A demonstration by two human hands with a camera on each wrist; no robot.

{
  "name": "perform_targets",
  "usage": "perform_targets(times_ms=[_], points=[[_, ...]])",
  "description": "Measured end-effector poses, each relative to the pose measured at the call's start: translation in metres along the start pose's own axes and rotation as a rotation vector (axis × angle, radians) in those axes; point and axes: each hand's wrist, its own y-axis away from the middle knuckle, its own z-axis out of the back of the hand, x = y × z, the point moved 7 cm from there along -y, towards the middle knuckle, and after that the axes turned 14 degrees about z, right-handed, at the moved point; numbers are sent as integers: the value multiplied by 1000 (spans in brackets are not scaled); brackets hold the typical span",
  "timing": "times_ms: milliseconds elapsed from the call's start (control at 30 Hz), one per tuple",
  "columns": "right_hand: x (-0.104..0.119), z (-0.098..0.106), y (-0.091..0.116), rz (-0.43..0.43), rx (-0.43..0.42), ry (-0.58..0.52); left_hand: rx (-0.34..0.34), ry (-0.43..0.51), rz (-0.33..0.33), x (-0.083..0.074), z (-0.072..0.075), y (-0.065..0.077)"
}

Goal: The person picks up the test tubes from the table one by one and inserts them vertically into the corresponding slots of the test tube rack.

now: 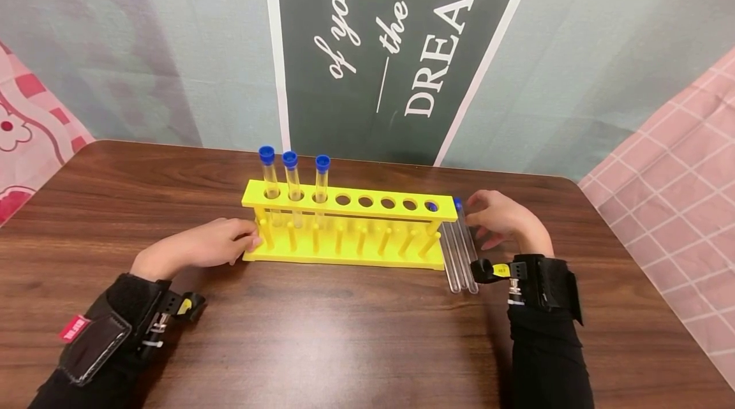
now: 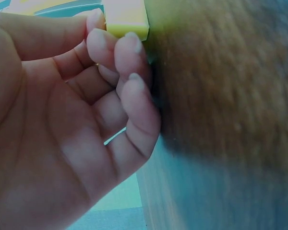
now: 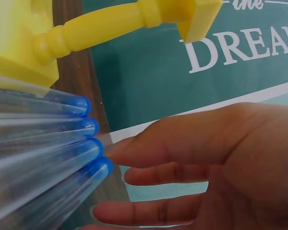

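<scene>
Thumb and curled fingers of my left hand (image 1: 215, 245) pinch the left end of a yellow rack (image 1: 354, 201), which stands upright on the brown table (image 1: 321, 345). Three blue-capped tubes (image 1: 293, 180) stand in the three leftmost holes of its upper bar, caps well above it. Beyond the rack's right end I have my right hand (image 1: 505, 217), thumb and fingers apart, the thumb's tip near the blue ends of four loose clear tubes (image 3: 43, 148); whether it touches a cap, I cannot tell. Those lie side by side just beside the rack, rounded ends toward me. Behind the table hangs a dark green panel (image 1: 356, 115) lettered in white.
</scene>
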Motion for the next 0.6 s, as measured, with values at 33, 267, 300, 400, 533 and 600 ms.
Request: perform_targets(times_ms=[33,267,300,400,533,600], points=[[-1,-1,0,-2,2,-10,0,-1,1,0,0,0],[-8,-6,-6,-27,14,-43,-2,-11,1,-2,-1,0],[-9,-6,-6,-33,13,-47,-3,-11,-5,-2,-1,0],[-11,-7,-8,-45,8,-47,-5,-12,-7,-2,-1,0],[-11,-8,-8,-44,9,-53,-5,-11,-6,-1,-1,-1],[-12,-9,-8,-41,10,-63,-5,-11,-3,-1,-1,-1]])
